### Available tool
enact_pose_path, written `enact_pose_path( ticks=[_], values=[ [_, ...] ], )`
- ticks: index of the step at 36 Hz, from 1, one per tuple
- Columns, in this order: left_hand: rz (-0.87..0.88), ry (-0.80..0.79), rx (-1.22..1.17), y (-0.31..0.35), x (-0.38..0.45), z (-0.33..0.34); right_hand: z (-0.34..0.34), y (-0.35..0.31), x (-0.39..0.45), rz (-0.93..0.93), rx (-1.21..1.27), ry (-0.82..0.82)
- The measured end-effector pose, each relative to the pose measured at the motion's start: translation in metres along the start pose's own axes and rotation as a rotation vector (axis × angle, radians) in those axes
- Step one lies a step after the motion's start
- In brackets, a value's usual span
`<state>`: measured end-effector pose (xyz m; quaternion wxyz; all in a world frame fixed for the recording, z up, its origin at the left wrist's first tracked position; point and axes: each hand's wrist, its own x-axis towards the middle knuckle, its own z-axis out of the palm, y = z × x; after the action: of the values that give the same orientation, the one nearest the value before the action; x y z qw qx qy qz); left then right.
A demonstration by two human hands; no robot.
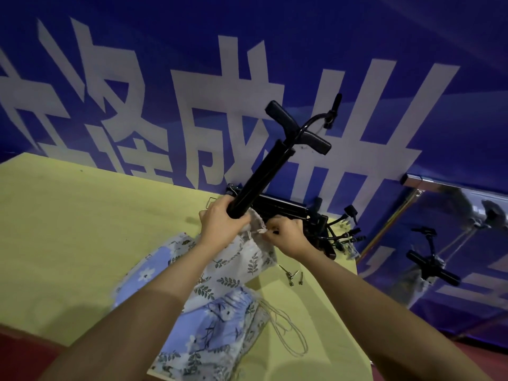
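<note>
Against blue banner, at far edge of yellow table. Largest item in hand: black hand pump, tilted, T-handle up and away, hose curling off the top, lower end sunk into mouth of leaf-print drawstring bag. Bag mostly flat on table, neck bunched round pump barrel. Left hand wrapped firmly round barrel just above bag mouth. Right hand pinching drawstring at neck, fingers curled tight. Behind: heap of more black pumps. Nearer: blue floral bags, loose cord alongside. Smallest: few metal nozzle pins on table, just beside bag.

Handling, as judged: pump rigid, smooth-walled, probably top-heavy with handle out; likely to slide through a loose fist, so best gripped low on barrel, or at T-handle for lowering. Hose floppy, apt to snag on bag rim. Bag light, limp, no shape of its own; to be held open by rim or cord, never by body. Cord thin; steady pull, no jerking.
</note>
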<state>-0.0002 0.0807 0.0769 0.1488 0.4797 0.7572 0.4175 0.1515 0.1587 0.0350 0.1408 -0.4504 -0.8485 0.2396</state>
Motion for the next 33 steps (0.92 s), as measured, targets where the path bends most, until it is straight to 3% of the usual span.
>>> enact_pose_path(
  ticks=[4, 16, 25, 29, 33],
  values=[
    [-0.009, -0.011, -0.026, -0.004, 0.001, 0.000, -0.004, -0.003, -0.001, 0.098, 0.295, 0.037],
    [-0.011, -0.006, -0.015, -0.025, 0.007, 0.007, -0.038, -0.031, 0.006, 0.150, 0.906, 0.139],
    [0.013, -0.019, 0.077, -0.026, 0.013, 0.007, -0.050, -0.056, 0.016, 0.049, 0.937, -0.036],
    [0.017, -0.040, 0.103, -0.023, 0.012, 0.004, -0.054, -0.066, 0.019, 0.023, 0.919, 0.031],
    [0.035, -0.161, 0.194, -0.018, 0.017, -0.001, -0.053, -0.067, 0.017, 0.008, 0.859, 0.021]
  ],
)
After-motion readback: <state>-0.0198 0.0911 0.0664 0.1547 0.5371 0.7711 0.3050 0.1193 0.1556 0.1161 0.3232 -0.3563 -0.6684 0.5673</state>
